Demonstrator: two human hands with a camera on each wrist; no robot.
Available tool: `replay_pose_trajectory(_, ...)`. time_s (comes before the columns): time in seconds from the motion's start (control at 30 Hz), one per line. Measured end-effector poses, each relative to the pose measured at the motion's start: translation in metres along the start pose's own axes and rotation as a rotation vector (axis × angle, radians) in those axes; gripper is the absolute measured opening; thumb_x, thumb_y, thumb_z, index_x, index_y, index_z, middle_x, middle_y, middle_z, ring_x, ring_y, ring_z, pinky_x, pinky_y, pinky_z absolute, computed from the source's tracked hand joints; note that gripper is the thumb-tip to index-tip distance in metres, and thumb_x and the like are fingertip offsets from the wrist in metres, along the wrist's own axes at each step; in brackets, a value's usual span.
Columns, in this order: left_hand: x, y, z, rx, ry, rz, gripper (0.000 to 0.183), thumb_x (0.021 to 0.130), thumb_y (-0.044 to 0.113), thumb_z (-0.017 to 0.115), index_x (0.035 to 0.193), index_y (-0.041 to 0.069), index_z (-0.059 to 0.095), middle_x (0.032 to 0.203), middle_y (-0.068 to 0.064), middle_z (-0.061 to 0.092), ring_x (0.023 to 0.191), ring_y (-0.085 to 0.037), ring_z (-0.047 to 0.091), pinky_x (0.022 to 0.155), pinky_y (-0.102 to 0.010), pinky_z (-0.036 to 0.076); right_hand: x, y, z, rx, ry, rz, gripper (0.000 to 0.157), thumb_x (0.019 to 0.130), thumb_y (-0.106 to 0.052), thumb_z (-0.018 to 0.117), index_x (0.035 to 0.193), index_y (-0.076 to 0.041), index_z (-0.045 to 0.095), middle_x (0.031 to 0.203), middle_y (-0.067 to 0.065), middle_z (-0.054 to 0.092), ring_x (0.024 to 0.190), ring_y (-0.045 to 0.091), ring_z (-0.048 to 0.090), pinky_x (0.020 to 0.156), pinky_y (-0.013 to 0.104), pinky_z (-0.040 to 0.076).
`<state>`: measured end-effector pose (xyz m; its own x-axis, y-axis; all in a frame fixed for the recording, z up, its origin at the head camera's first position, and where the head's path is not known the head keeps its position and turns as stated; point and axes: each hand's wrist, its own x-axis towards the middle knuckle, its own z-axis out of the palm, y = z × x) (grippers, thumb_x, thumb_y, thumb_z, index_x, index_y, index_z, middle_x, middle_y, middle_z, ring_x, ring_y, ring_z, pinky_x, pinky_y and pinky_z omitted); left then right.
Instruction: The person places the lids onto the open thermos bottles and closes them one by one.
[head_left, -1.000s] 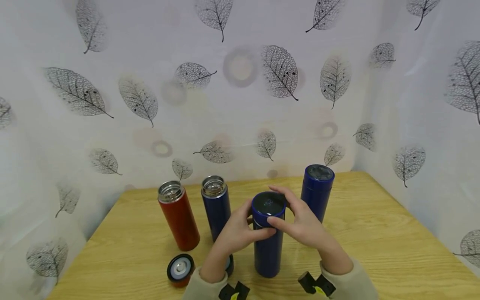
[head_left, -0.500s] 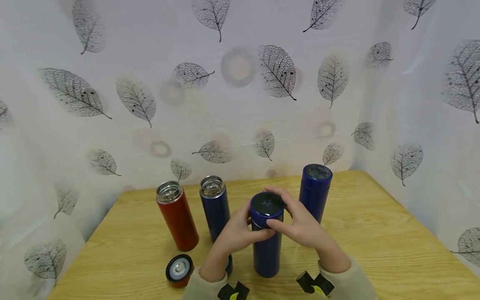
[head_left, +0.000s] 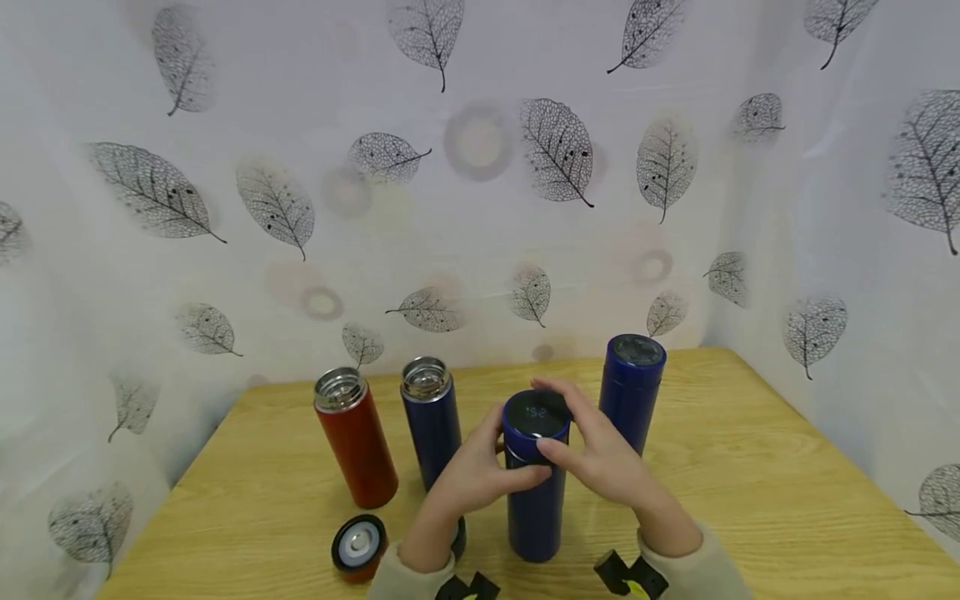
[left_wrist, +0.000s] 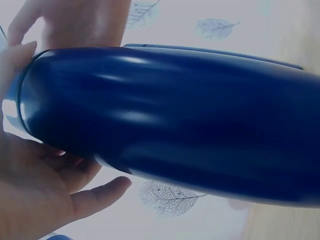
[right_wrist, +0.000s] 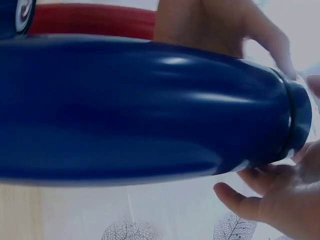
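A red cylindrical bottle (head_left: 358, 450) and a navy cylindrical bottle (head_left: 433, 427) stand uncapped at left; a blue cylindrical bottle (head_left: 632, 392) stands capped at right rear. All rest on a yellow wood-grain table (head_left: 750, 483), before a white sheet (head_left: 300, 83) printed with black leaves (head_left: 558, 150)

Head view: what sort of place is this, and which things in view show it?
Probably a screened-off indoor workspace: leaf-printed sheeting hangs behind and on both sides of a wood-grain table, with blue bottles and a red bottle on it.
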<state>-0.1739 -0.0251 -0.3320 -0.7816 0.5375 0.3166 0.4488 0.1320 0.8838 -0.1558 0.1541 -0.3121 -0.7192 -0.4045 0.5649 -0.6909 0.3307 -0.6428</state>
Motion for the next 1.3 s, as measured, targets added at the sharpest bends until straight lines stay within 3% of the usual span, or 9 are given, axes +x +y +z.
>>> replay_pose_trajectory(0.1,0.0,0.001,-0.002,0.002,0.003,-0.013,0.061,0.078,0.018,0.068,0.13,0.012,0.038,0.124,-0.005,0.047,0.112,-0.021,0.046,0.09,-0.048,0.036,0.0,0.0,-0.003,0.076,-0.021,-0.037,0.054,0.085,-0.007,0.057,0.132,-0.004,0.032,0.127,0.013,0.043,0.114,0.024,0.043,0.093,0.033,0.036)
replay_pose_trajectory(0.17,0.0,0.002,-0.002,-0.001,0.015,-0.025,0.06,0.078,0.018,0.069,0.129,0.012,0.039,0.123,-0.004,0.048,0.111,-0.021,0.046,0.089,-0.049,0.036,0.0,0.0,-0.003,0.07,-0.003,-0.025,0.055,0.083,-0.007,0.06,0.131,-0.003,0.033,0.122,0.012,0.047,0.11,0.023,0.046,0.091,0.033,0.038)
replay_pose_trajectory(0.4,0.0,0.001,0.0,0.022,0.05,-0.048,0.06,0.075,0.02,0.071,0.126,0.011,0.04,0.118,-0.002,0.049,0.108,-0.019,0.046,0.085,-0.044,0.04,0.002,-0.003,0.006,-0.07,0.098,0.14,0.066,0.071,-0.025,0.074,0.127,-0.013,0.04,0.11,0.001,0.048,0.099,0.015,0.049,0.083,0.043,0.041)
replay_pose_trajectory(0.6,0.0,0.002,-0.001,-0.017,0.0,-0.005,0.063,0.076,0.016,0.07,0.129,0.011,0.037,0.123,-0.004,0.045,0.11,-0.019,0.045,0.087,-0.045,0.038,0.0,-0.001,-0.001,0.005,0.009,0.03,0.058,0.082,-0.016,0.063,0.131,-0.01,0.033,0.125,0.007,0.044,0.111,0.02,0.044,0.089,0.043,0.038)
replay_pose_trajectory(0.73,0.0,0.001,-0.002,-0.04,-0.022,0.018,0.06,0.078,0.013,0.068,0.13,0.012,0.037,0.123,-0.005,0.046,0.109,-0.018,0.047,0.088,-0.042,0.039,-0.001,0.0,-0.004,0.08,-0.041,-0.031,0.058,0.084,-0.01,0.06,0.133,-0.008,0.03,0.124,0.009,0.047,0.111,0.022,0.046,0.091,0.037,0.038)
replay_pose_trajectory(1.1,-0.002,0.0,0.001,-0.022,0.017,-0.047,0.063,0.076,0.016,0.07,0.13,0.012,0.037,0.122,-0.005,0.047,0.112,-0.023,0.043,0.087,-0.051,0.037,0.0,-0.004,0.006,-0.031,0.077,0.141,0.069,0.07,-0.022,0.075,0.127,-0.01,0.04,0.114,0.003,0.051,0.103,0.017,0.05,0.086,0.044,0.039)
replay_pose_trajectory(1.2,-0.001,0.0,-0.001,-0.016,0.008,-0.04,0.062,0.077,0.016,0.069,0.129,0.011,0.037,0.123,-0.005,0.046,0.112,-0.022,0.043,0.087,-0.051,0.036,0.0,-0.003,0.005,-0.039,0.056,0.135,0.068,0.071,-0.023,0.075,0.128,-0.012,0.039,0.116,0.003,0.048,0.104,0.017,0.049,0.086,0.044,0.04)
replay_pose_trajectory(1.3,0.0,0.0,-0.002,-0.03,-0.011,-0.016,0.059,0.078,0.015,0.067,0.128,0.01,0.037,0.122,-0.006,0.046,0.111,-0.021,0.045,0.089,-0.048,0.037,0.0,-0.002,0.002,-0.022,0.007,0.075,0.066,0.075,-0.018,0.071,0.131,-0.012,0.035,0.122,0.003,0.045,0.108,0.019,0.046,0.086,0.044,0.039)
